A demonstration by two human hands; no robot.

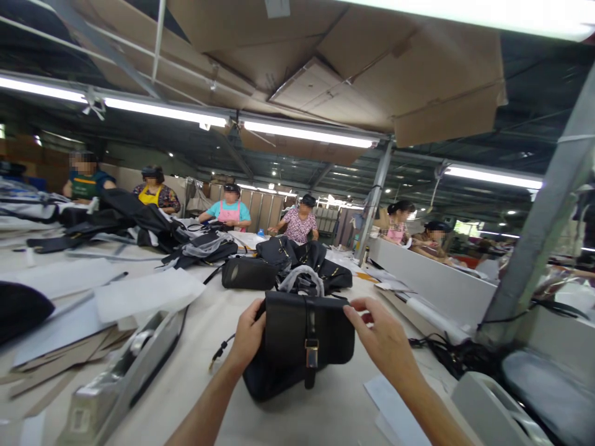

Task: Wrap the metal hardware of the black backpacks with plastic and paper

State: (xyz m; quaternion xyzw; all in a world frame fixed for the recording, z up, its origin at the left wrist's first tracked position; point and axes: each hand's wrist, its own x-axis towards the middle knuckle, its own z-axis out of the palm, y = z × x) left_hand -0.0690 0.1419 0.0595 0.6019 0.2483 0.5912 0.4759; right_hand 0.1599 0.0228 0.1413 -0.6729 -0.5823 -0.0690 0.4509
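Note:
A black handbag [286, 337] with a front flap, a central strap and a metal buckle [312, 353] is in front of me on the table. A handle wrapped in grey plastic film [304, 277] arches up behind its top. My left hand [248, 334] grips the bag's left side, thumb near the flap edge. At the flap's upper right corner, my right hand [383, 331] holds on with thumb and curled fingers. Left of the bag lies a thin black strap with metal fittings [218, 353].
More black bags [279, 257] are piled behind, with another heap [125, 217] at the left. White sheets [149, 294] and a grey tape dispenser [114, 384] lie on the left; black cords [450, 350] on the right. A metal post [542, 229] rises there. Several co-workers sit beyond.

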